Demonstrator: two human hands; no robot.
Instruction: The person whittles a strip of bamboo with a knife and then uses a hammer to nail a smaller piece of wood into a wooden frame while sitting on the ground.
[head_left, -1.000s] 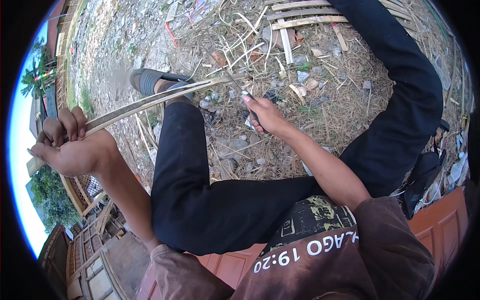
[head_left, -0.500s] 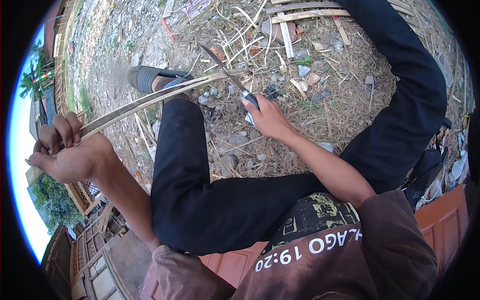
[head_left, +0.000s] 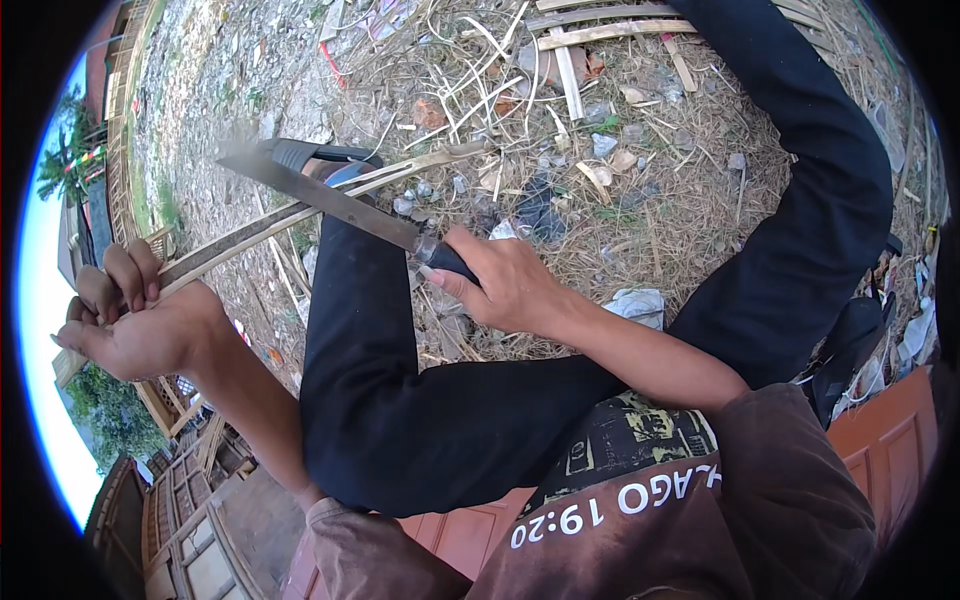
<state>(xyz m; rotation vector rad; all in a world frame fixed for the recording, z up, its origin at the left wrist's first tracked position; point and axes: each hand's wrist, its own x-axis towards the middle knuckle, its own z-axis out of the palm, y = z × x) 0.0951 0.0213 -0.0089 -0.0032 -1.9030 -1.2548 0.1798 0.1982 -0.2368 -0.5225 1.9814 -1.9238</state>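
My left hand [head_left: 140, 310] is closed round the near end of a long bamboo strip [head_left: 240, 236], which slants away to the right across my bent knee. Its far end reaches over the littered ground. In my right hand [head_left: 500, 278] is a large knife with a black handle [head_left: 447, 262]. The broad, dark knife blade [head_left: 345, 206] points to the upper left and crosses over the strip just above the knee. Whether the edge touches the bamboo I cannot tell. Behind the blade tip, a grey slide sandal [head_left: 300, 152] on my foot is partly hidden.
Thin bamboo shavings [head_left: 480, 85] lie scattered over dry straw and stones. A lattice of bamboo slats [head_left: 610, 28] rests on the ground at the top. My other leg [head_left: 835, 170] bends round on the right. Reddish wooden panels [head_left: 885, 435] show beneath me.
My right hand has drawn the knife back toward me and left, from near the strip's far end to above my knee. The left hand keeps its hold, almost unmoved.
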